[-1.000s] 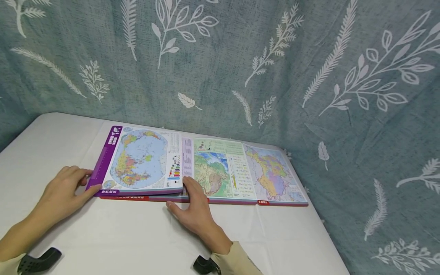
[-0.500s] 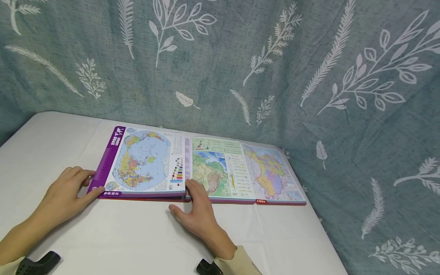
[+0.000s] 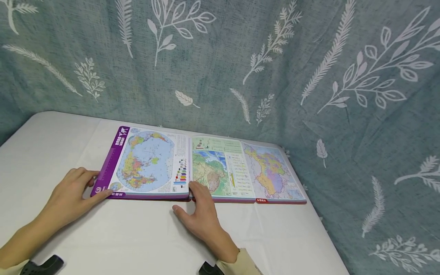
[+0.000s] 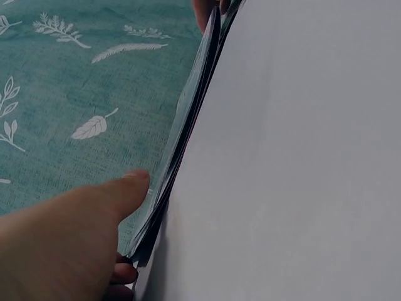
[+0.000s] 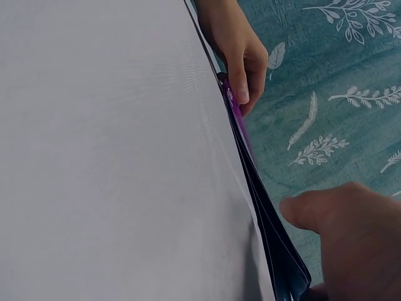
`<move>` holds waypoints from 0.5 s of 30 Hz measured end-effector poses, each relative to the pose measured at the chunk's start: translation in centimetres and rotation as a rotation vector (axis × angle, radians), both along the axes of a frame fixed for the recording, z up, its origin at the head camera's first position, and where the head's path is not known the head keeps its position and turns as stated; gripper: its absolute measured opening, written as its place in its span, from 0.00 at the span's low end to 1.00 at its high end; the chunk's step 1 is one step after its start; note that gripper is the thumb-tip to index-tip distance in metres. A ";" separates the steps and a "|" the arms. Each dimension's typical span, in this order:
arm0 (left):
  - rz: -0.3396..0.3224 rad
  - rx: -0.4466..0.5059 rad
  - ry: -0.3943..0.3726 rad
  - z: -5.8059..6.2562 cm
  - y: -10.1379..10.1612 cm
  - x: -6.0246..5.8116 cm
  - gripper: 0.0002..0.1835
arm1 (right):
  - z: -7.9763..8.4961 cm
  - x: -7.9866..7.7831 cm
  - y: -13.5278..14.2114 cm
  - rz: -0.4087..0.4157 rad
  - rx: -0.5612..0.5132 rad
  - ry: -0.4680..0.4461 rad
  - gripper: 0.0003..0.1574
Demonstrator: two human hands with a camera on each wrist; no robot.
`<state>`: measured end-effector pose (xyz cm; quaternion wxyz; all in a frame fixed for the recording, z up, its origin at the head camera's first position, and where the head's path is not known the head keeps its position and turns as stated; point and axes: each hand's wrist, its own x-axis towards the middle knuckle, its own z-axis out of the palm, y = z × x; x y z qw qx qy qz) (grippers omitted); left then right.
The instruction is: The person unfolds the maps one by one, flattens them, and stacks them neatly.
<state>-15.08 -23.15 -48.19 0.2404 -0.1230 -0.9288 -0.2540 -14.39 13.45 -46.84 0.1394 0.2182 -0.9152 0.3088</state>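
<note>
A world map with a purple border lies on the left part of a longer, opened-out folding map, whose green and pastel panels show to the right. My left hand pinches the world map's lower left corner, thumb on top and fingers at the edge. At its lower right corner, my right hand touches the edge with its fingertips, the thumb held apart from the map. The right wrist view shows the stacked map edges slightly parted. The covered part of the lower map is hidden.
The maps lie near the back of a white-covered table. A green-blue curtain with white leaf prints hangs behind and along the right side. Dark wrist devices show at the bottom edge.
The world map has slid a little to the right over the lower map, both hands moving with it. The red strip along the lower map's left front edge is now mostly covered.
</note>
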 end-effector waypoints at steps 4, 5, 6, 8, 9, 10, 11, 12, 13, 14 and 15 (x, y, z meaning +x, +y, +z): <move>-0.008 0.001 -0.006 0.0 0.3 0.0 0.38 | 0.1 0.1 0.3 -0.022 -0.030 -0.025 0.43; -0.010 0.000 -0.010 0.0 0.3 0.0 0.38 | 0.1 0.1 0.3 -0.027 -0.031 -0.030 0.42; -0.011 0.001 -0.012 0.0 0.4 0.0 0.38 | 0.1 0.1 0.3 -0.031 -0.034 -0.033 0.41; -0.014 -0.001 -0.017 0.0 0.4 0.0 0.38 | 0.0 0.1 0.4 -0.042 -0.029 -0.022 0.39; -0.017 -0.002 -0.018 0.1 0.4 0.0 0.37 | 0.0 0.0 0.4 -0.046 -0.029 -0.016 0.38; -0.020 -0.003 -0.019 0.1 0.4 0.0 0.37 | 0.0 0.0 0.4 -0.050 -0.029 -0.007 0.36; -0.022 -0.006 -0.020 0.1 0.4 0.0 0.37 | 0.0 0.0 0.3 -0.051 -0.033 0.003 0.36; -0.024 -0.006 -0.020 0.1 0.4 0.1 0.36 | 0.0 -0.1 0.3 -0.053 -0.035 0.012 0.35; -0.026 -0.007 -0.018 0.1 0.4 0.1 0.35 | 0.0 -0.1 0.3 -0.054 -0.038 0.020 0.34; -0.029 -0.006 -0.011 0.0 0.4 0.1 0.33 | 0.0 -0.1 0.3 -0.053 -0.043 0.026 0.33; -0.032 -0.001 -0.001 0.0 0.4 0.1 0.31 | 0.0 -0.1 0.3 -0.054 -0.046 0.031 0.33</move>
